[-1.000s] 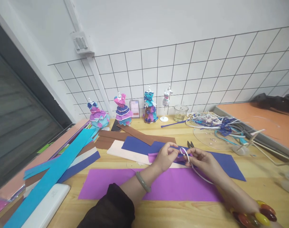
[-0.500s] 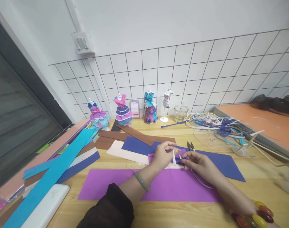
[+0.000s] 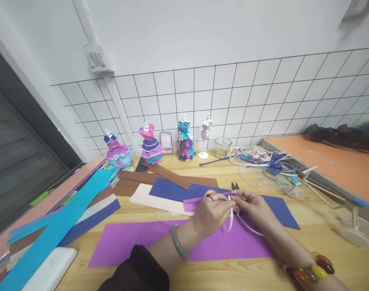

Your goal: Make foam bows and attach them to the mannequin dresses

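Over the large purple sheet (image 3: 136, 242), my left hand (image 3: 213, 212) pinches a narrow white ribbon (image 3: 231, 220) whose end hangs below the fingertips. My right hand (image 3: 253, 208) meets it fingertip to fingertip, closed on the same ribbon, and a longer white loop curves down under the right wrist. A small purple piece (image 3: 190, 205) lies behind my left hand. Dark scissors (image 3: 235, 186) show only their blades behind my right hand. Blue sheets (image 3: 281, 210) lie beneath and beyond the hands.
Four small mannequins stand along the wall, three in ruffled dresses (image 3: 151, 147) and one bare (image 3: 205, 131). Beside them is a glass cup (image 3: 223, 147). A ribbon pile (image 3: 263, 155) and wooden stand (image 3: 354, 222) are at right. Turquoise strips (image 3: 60, 222) and a white box (image 3: 55, 266) lie left.
The view has shifted slightly. My left hand has turned, with its fingers now closer to my right hand's. The white ribbon end now hangs lower between them.
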`<state>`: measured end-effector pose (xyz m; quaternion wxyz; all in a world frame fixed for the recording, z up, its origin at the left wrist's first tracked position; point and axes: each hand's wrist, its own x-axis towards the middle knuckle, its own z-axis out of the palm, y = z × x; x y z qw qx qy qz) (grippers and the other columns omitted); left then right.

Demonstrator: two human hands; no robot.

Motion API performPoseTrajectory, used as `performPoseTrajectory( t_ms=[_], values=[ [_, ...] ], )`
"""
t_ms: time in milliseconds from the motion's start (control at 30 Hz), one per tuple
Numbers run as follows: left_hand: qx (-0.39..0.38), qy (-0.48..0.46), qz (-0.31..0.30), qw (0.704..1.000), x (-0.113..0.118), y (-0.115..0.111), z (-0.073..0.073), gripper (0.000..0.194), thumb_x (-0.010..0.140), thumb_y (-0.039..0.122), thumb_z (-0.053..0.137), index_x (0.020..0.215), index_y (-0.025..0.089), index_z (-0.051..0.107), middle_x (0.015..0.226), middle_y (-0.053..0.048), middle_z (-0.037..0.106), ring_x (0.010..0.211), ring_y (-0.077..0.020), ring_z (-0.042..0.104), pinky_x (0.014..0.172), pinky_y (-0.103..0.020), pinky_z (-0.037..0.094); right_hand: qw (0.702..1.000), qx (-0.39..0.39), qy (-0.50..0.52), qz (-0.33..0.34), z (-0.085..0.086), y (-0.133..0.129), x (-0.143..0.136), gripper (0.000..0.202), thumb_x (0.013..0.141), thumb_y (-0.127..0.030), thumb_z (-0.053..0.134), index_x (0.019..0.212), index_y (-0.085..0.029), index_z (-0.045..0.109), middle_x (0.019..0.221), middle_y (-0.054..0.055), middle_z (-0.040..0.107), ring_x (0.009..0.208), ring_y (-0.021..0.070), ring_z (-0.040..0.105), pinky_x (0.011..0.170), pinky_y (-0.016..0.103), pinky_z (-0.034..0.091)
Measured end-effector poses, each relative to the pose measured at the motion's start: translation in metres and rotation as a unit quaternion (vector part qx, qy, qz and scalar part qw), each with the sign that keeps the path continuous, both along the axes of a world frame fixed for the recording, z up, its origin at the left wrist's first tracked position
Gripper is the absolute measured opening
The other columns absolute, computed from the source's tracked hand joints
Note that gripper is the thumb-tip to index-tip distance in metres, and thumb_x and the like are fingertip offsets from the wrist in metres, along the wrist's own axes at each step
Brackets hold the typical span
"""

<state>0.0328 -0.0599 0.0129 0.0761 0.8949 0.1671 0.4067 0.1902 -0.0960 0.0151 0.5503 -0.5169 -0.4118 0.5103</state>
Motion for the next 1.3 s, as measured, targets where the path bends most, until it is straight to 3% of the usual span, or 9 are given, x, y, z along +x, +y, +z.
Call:
performPoseTrajectory(
  t_ms=[167, 300, 400, 500, 633, 767, 967, 1133, 1300],
  values=[
    [0.055, 0.083, -0.052, 0.994, -0.004, 0.000, 0.000, 0.029, 0.082, 0.012, 0.037, 0.104, 0.015, 0.055, 0.082, -0.005, 0.065, 0.091, -0.0144, 0.055, 0.080, -0.032, 0.036, 1.000, 0.001, 0.007, -0.027, 0.003, -0.001, -0.001, 0.037, 0.056, -0.041, 0.074, 0.080, -0.016, 0.059, 0.056, -0.002, 0.056, 0.047, 0.0091, 0.049, 0.047, 0.021, 0.038],
    [0.045, 0.025, -0.046, 0.998, -0.006, 0.001, 0.003, 0.030, 0.077, 0.009, 0.039, 0.101, 0.017, 0.055, 0.088, -0.005, 0.064, 0.091, -0.0158, 0.053, 0.081, -0.033, 0.037, 0.999, 0.027, 0.004, -0.024, -0.001, 0.001, 0.003, 0.039, 0.057, -0.043, 0.073, 0.083, -0.017, 0.059, 0.060, 0.000, 0.058, 0.051, 0.0114, 0.053, 0.051, 0.024, 0.042],
    [-0.033, -0.092, 0.029, 0.995, -0.006, 0.004, 0.005, 0.027, 0.073, 0.007, 0.041, 0.094, 0.017, 0.055, 0.090, -0.006, 0.061, 0.089, -0.0167, 0.052, 0.082, -0.034, 0.038, 0.999, 0.039, -0.019, -0.024, -0.002, 0.001, 0.003, 0.041, 0.057, -0.046, 0.072, 0.083, -0.017, 0.059, 0.063, 0.001, 0.059, 0.054, 0.0131, 0.055, 0.053, 0.025, 0.044],
    [-0.165, -0.175, 0.113, 0.964, -0.005, 0.009, 0.004, 0.024, 0.074, 0.008, 0.042, 0.093, 0.016, 0.052, 0.089, -0.006, 0.059, 0.086, -0.0158, 0.052, 0.079, -0.032, 0.040, 0.998, 0.048, -0.043, -0.017, -0.001, 0.000, 0.001, 0.039, 0.059, -0.048, 0.070, 0.082, -0.018, 0.060, 0.062, 0.000, 0.058, 0.055, 0.0128, 0.055, 0.053, 0.025, 0.045],
    [-0.289, -0.156, 0.101, 0.939, -0.003, 0.015, -0.001, 0.023, 0.076, 0.014, 0.045, 0.097, 0.018, 0.053, 0.090, -0.003, 0.061, 0.088, -0.0147, 0.053, 0.079, -0.030, 0.041, 0.995, 0.060, -0.078, -0.001, -0.001, -0.002, -0.001, 0.038, 0.062, -0.050, 0.067, 0.083, -0.018, 0.060, 0.065, 0.001, 0.060, 0.057, 0.0135, 0.055, 0.055, 0.026, 0.046],
    [-0.272, -0.073, 0.035, 0.959, -0.001, 0.014, -0.003, 0.022, 0.075, 0.018, 0.050, 0.096, 0.019, 0.059, 0.092, -0.004, 0.062, 0.092, -0.0160, 0.052, 0.084, -0.030, 0.040, 0.992, 0.077, -0.094, 0.033, -0.008, -0.001, 0.001, 0.035, 0.067, -0.046, 0.064, 0.087, -0.018, 0.059, 0.070, 0.002, 0.059, 0.061, 0.0141, 0.056, 0.060, 0.028, 0.047],
    [-0.217, -0.033, 0.049, 0.974, 0.001, 0.013, -0.007, 0.018, 0.073, 0.018, 0.053, 0.086, 0.018, 0.065, 0.078, -0.005, 0.062, 0.078, -0.0155, 0.053, 0.075, -0.029, 0.042, 0.990, 0.088, -0.082, 0.068, -0.016, 0.001, 0.003, 0.030, 0.072, -0.040, 0.063, 0.094, -0.020, 0.057, 0.072, 0.002, 0.059, 0.063, 0.0140, 0.056, 0.062, 0.027, 0.045],
    [-0.222, -0.053, 0.040, 0.973, -0.001, 0.013, -0.006, 0.022, 0.073, 0.019, 0.053, 0.092, 0.019, 0.063, 0.084, -0.004, 0.064, 0.080, -0.0148, 0.053, 0.077, -0.028, 0.042, 0.990, 0.087, -0.092, 0.059, -0.015, 0.001, 0.002, 0.030, 0.072, -0.042, 0.062, 0.090, -0.019, 0.057, 0.072, 0.002, 0.060, 0.062, 0.0141, 0.056, 0.061, 0.028, 0.045],
    [-0.227, -0.050, 0.045, 0.972, 0.000, 0.015, -0.008, 0.016, 0.075, 0.021, 0.052, 0.083, 0.018, 0.065, 0.075, -0.004, 0.064, 0.072, -0.0142, 0.053, 0.072, -0.028, 0.042, 0.991, 0.077, -0.091, 0.056, -0.013, 0.001, 0.001, 0.033, 0.070, -0.044, 0.062, 0.091, -0.019, 0.058, 0.070, 0.002, 0.060, 0.065, 0.0152, 0.056, 0.060, 0.027, 0.046]
  ],
)
